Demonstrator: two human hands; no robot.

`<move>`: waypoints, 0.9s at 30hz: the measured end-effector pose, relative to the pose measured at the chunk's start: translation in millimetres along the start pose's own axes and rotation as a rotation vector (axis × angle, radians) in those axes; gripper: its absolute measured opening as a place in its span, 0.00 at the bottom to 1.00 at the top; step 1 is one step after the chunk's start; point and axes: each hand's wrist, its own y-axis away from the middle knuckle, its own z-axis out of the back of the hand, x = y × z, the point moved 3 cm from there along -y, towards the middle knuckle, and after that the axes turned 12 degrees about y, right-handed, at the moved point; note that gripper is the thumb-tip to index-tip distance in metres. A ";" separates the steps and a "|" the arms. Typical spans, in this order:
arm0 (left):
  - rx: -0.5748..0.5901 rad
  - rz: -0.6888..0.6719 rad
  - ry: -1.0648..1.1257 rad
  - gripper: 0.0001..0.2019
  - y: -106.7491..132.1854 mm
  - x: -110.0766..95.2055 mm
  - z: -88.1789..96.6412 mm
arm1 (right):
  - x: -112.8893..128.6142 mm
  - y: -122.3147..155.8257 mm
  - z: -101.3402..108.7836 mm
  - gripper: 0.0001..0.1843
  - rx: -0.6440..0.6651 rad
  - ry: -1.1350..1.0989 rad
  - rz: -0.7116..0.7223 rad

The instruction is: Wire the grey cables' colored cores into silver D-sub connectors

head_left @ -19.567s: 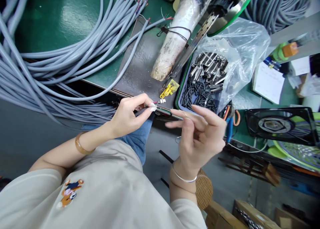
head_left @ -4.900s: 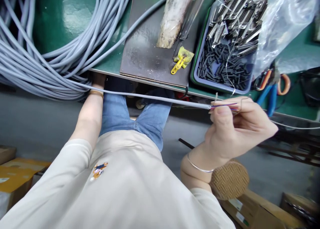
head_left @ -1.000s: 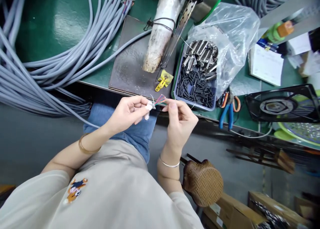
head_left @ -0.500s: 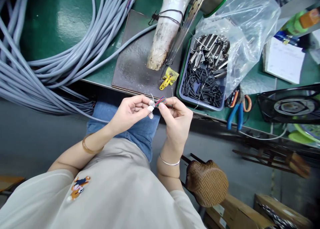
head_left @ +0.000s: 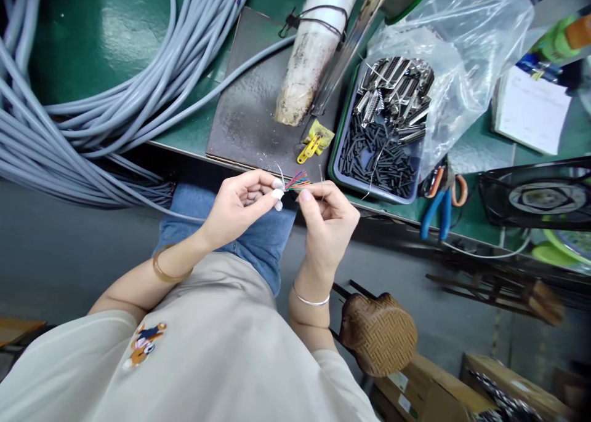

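Observation:
Pinched in my left hand (head_left: 247,202), its thumb and a fingertip wrapped in white, is the stripped end of a grey cable (head_left: 178,214). Thin coloured wires (head_left: 298,180), red, blue, green and orange among them, fan out from that end toward the right. The thumb and forefinger of my right hand (head_left: 325,216) are closed on some of these wires near their tips. A thin pale strand stands up beside the left fingertips. Both hands are just in front of the table edge, over my lap.
Coiled grey cables (head_left: 138,96) lie at the left. A dark board (head_left: 249,114) carries a yellow clip tool (head_left: 310,146) under a wrapped white tube (head_left: 307,59). Right of it stand a bin (head_left: 337,179) of connectors and black sleeves, blue-handled pliers (head_left: 437,213) and a fan (head_left: 540,194). A stool (head_left: 381,336) stands behind.
The coloured wires, bunched together before, are now spread into a fan. My right hand has shifted slightly right, while the left keeps its hold on the cable end.

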 end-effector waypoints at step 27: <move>0.079 0.257 0.114 0.22 0.7 2.4 -3.2 | 0.3 -1.8 -3.1 0.05 0.051 0.002 -0.095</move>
